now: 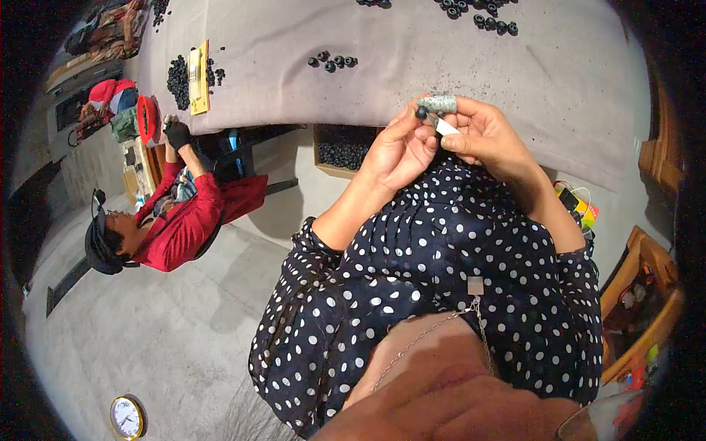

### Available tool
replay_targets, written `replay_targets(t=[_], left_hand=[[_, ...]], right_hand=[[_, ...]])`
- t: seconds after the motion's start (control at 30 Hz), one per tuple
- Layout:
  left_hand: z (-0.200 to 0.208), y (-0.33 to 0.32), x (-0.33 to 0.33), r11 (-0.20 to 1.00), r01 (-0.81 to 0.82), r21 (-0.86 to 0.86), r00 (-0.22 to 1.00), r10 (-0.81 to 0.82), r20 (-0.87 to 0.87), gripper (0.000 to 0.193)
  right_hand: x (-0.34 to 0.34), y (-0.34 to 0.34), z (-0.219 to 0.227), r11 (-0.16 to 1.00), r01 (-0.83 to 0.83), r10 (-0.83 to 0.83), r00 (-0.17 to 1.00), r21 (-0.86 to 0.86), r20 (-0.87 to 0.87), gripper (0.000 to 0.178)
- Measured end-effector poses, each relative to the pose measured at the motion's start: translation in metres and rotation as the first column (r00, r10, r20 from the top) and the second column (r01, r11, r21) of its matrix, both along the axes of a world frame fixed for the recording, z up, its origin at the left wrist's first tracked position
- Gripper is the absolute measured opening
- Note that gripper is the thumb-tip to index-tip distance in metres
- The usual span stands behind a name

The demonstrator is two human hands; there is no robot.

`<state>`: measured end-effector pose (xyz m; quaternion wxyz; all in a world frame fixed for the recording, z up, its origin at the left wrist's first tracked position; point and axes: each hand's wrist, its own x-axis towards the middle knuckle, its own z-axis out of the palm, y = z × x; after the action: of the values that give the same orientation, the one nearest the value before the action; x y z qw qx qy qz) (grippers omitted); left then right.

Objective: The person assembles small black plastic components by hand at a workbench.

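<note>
Polka-dot top [441,253] nearest the lens. Hands together past it, by the surface [544,110] edge: left hand [398,147] pinches a small round black part [421,112]; right hand [494,140] clamps a white strip-like tool [446,127], long axis slanting up-left toward the part, contact unclear. Loose black parts [332,61] beyond, nothing visibly blocking; filled box [335,172] lower left.

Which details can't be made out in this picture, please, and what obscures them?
All in the head view:
- Small black piece: its underside, covered by the left hand holding it.
- White tool: its lower end, behind the thumb of the right hand.
- Brown box: its far part, hidden by the table cloth.
- Black pile: cut off by the top edge.
- Clock: its markings, too small.
</note>
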<state>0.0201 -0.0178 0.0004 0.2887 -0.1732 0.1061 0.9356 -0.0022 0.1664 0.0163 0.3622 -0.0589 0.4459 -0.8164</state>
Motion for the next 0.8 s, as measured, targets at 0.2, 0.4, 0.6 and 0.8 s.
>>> replay_targets(t=[0.2, 0.4, 0.6, 0.8], left_hand=[[0.001, -0.001, 0.001, 0.998, -0.019, -0.054, 1.0, 0.018, -0.017, 0.031], [0.01, 0.003, -0.003, 0.953, -0.043, -0.3, 0.998, 0.03, -0.05, 0.03], [0.006, -0.002, -0.005, 0.926, -0.073, -0.371, 0.979, -0.004, -0.202, 0.033], [0.01, -0.004, -0.004, 0.89, -0.074, -0.45, 0.978, -0.023, -0.205, 0.035]], right_hand=[[0.0, -0.001, 0.008, 0.999, -0.016, 0.017, 1.0, 0.047, -0.009, 0.047], [0.001, -0.002, 0.008, 1.0, -0.011, 0.011, 1.0, 0.023, -0.012, 0.046], [0.0, 0.001, 0.003, 0.997, -0.068, 0.07, 0.997, -0.048, 0.027, 0.039], [0.001, -0.001, 0.002, 0.998, -0.039, 0.04, 0.999, 0.057, -0.015, 0.034]])
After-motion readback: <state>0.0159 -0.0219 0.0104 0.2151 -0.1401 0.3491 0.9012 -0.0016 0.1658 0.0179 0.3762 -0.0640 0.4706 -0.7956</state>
